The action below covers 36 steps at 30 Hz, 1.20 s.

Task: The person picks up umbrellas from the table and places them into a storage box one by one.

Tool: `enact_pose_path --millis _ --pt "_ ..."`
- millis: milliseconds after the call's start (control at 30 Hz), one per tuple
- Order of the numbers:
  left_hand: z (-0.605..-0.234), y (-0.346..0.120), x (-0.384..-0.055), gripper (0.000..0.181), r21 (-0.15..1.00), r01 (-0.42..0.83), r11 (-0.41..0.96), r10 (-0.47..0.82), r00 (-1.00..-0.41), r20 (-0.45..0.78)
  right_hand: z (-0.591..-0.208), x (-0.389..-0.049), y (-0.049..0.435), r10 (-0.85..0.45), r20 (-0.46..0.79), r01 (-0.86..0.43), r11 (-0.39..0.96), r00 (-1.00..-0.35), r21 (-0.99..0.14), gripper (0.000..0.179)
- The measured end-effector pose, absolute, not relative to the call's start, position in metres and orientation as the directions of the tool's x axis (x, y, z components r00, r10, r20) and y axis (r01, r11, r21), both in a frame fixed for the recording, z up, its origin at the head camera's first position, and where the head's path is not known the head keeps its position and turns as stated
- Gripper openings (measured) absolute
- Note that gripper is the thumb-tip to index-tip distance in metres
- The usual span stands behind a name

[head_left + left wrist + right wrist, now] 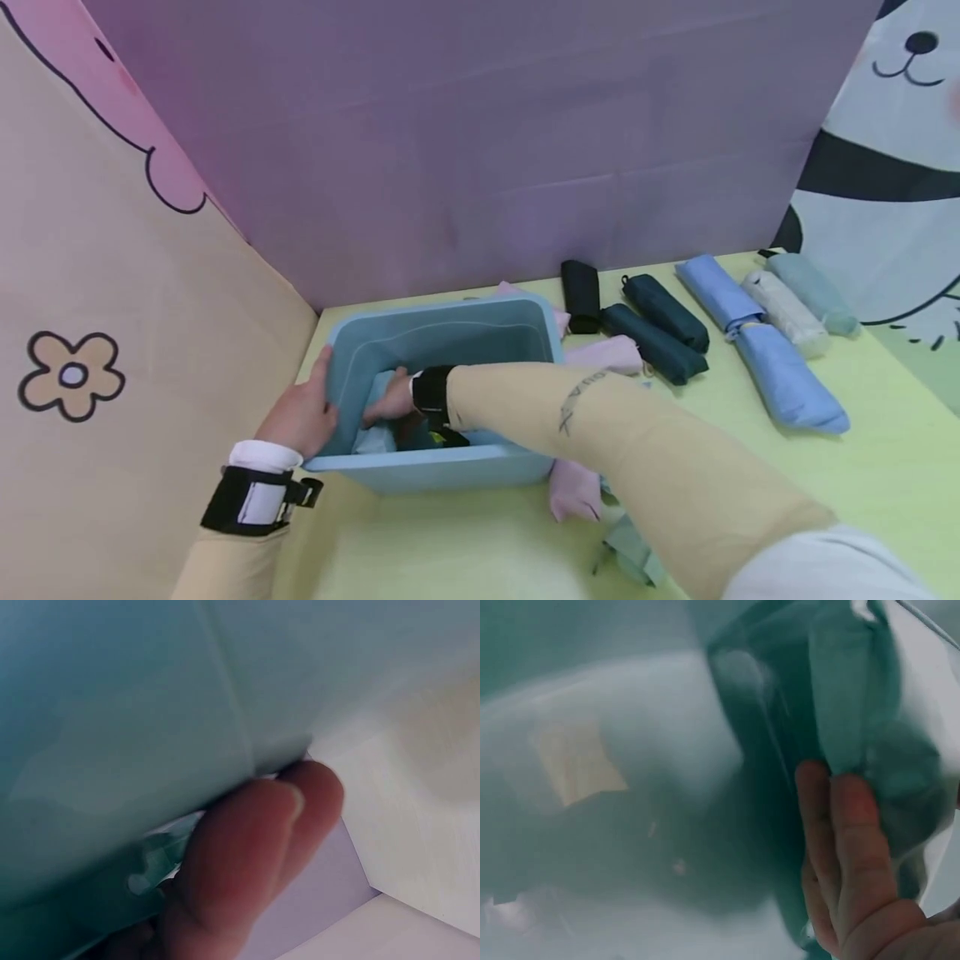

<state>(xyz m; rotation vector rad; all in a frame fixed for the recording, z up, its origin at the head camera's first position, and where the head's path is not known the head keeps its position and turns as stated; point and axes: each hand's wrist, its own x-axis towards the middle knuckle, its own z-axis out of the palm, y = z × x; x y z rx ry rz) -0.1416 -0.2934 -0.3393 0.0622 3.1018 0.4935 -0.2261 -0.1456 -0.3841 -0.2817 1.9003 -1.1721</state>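
Observation:
My left hand (298, 417) grips the left rim of a blue plastic bin (450, 467); the left wrist view shows fingers (240, 862) against the bin's wall. Reaching down inside the bin, my right hand (390, 400) holds a light blue-green folded umbrella (375, 440) near the left wall. In the right wrist view, its fingers (862, 862) lie along the umbrella's fabric, with part of the thumb showing at the far side. The front wall hides the lower part of the bin's inside.
Right of the bin lie folded umbrellas: a black one (581, 296), two dark ones (666, 312), a long blue one (787, 375), a white one (783, 312) and a pale green one (813, 292). Pink fabric (573, 490) and green fabric (633, 550) lie partly under my right arm.

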Motion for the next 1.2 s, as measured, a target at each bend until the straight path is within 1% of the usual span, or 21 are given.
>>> enact_pose_path --millis 133,333,433,533,633,833,1100,1200 --pt "-0.339 -0.293 -0.142 0.081 0.307 0.033 0.951 0.037 -0.999 -0.007 -0.393 -0.23 -0.148 -0.571 -0.546 0.212 0.546 -0.613 -0.81 0.095" --pt "-0.339 -0.293 -0.142 0.081 0.325 0.011 0.946 0.019 -1.0 -0.023 -0.415 -0.239 -0.158 -0.529 -0.563 0.153 0.628 -0.635 -0.763 0.085" --pt "-0.339 -0.293 -0.141 0.081 0.323 0.006 0.946 0.013 -1.0 -0.019 -0.416 -0.241 -0.158 -0.523 -0.587 0.15 0.654 -0.618 -0.741 0.09" --pt "-0.339 -0.293 -0.141 0.081 0.314 0.011 0.949 0.015 -1.0 -0.011 -0.408 -0.238 -0.151 -0.547 -0.586 0.142 0.648 -0.597 -0.749 0.094" --pt "-0.339 -0.292 -0.141 0.081 0.31 0.015 0.95 0.019 -1.0 -0.009 -0.4 -0.235 -0.145 -0.564 -0.586 0.135 0.644 -0.582 -0.753 0.095" --pt "-0.339 -0.291 -0.14 0.081 0.314 0.005 0.949 0.012 -1.0 -0.019 -0.396 -0.234 -0.143 -0.576 -0.601 0.125 0.656 -0.554 -0.744 0.096" --pt "-0.339 -0.291 -0.141 0.081 0.317 0.006 0.948 0.012 -1.0 -0.017 -0.384 -0.234 -0.137 -0.609 -0.612 0.086 0.67 -0.504 -0.737 0.086" --pt "-0.339 -0.291 -0.141 0.085 0.325 -0.015 0.945 -0.001 -0.999 -0.041 -0.38 -0.236 -0.135 -0.619 -0.613 0.034 0.69 -0.491 -0.723 0.068"
